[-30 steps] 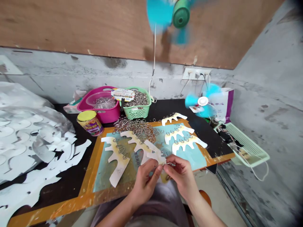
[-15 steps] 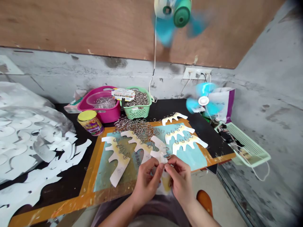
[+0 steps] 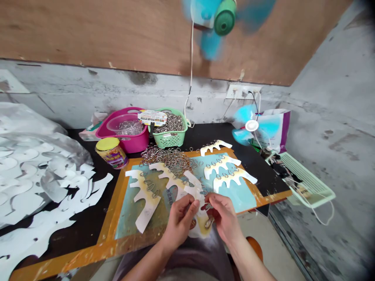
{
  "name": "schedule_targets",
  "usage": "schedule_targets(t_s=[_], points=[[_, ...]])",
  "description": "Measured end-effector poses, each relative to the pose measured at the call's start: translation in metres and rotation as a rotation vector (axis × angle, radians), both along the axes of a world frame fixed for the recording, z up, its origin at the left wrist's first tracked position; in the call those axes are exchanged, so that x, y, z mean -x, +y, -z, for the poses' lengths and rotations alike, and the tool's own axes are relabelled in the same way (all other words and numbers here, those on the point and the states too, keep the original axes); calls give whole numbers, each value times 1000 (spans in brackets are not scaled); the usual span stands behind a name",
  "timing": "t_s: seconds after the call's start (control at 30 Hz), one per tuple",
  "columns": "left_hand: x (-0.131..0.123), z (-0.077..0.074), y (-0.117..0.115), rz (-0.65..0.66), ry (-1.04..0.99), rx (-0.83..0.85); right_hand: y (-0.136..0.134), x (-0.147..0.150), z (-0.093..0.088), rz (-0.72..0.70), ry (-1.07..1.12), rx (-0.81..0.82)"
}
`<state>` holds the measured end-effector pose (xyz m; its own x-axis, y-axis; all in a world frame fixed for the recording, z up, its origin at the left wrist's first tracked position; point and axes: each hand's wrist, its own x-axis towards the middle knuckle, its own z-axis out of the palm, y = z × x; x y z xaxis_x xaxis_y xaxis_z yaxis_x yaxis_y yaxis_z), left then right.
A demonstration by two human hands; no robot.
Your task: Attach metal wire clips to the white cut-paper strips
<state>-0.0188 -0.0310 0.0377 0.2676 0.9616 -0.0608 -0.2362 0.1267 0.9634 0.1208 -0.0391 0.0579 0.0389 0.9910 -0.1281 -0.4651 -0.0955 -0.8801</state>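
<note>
My left hand (image 3: pixel 180 221) and my right hand (image 3: pixel 223 218) meet over the near edge of the board (image 3: pixel 123 230). Between them they hold a white comb-shaped card (image 3: pixel 197 195) with metal rings hooked on its teeth. The left hand pinches the card from the left. The right hand's fingers are curled at the card's right side, and a small metal ring (image 3: pixel 209 223) shows by its palm. A heap of loose metal rings (image 3: pixel 170 158) lies just beyond the card.
More ringed cards (image 3: pixel 228 173) lie right, another card (image 3: pixel 145 193) left. A pink basin (image 3: pixel 127 130), green basket (image 3: pixel 171 132) of rings and a yellow-lidded can (image 3: pixel 113 152) stand behind. Cut white sheets (image 3: pixel 43 183) pile at left. Small fans spin at right (image 3: pixel 252 125) and overhead (image 3: pixel 224 17).
Both hands slid a little left and nearer with the card; the card now hangs lower over my lap, and my right fingers have loosened from a tight pinch.
</note>
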Motion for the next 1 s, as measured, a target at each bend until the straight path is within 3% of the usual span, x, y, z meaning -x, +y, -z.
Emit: schedule_targets(t_s=[0.13,0.23,0.43,0.6,0.83,1.0], points=[[-1,3,-1,6,24,-48,-3,3,2,14,-84,-13],[-2,10,-2,37,-28,-55,-3,9,4,62,-14,-20],[-3,24,0,44,-171,28,3,10,8,66,20,56],[-5,18,-1,75,-187,79,8,4,14,99,-111,70],[-5,19,-2,67,-181,120,7,1,10,54,-124,74],[-6,22,-2,8,-169,128,5,-8,9,-69,-106,67]])
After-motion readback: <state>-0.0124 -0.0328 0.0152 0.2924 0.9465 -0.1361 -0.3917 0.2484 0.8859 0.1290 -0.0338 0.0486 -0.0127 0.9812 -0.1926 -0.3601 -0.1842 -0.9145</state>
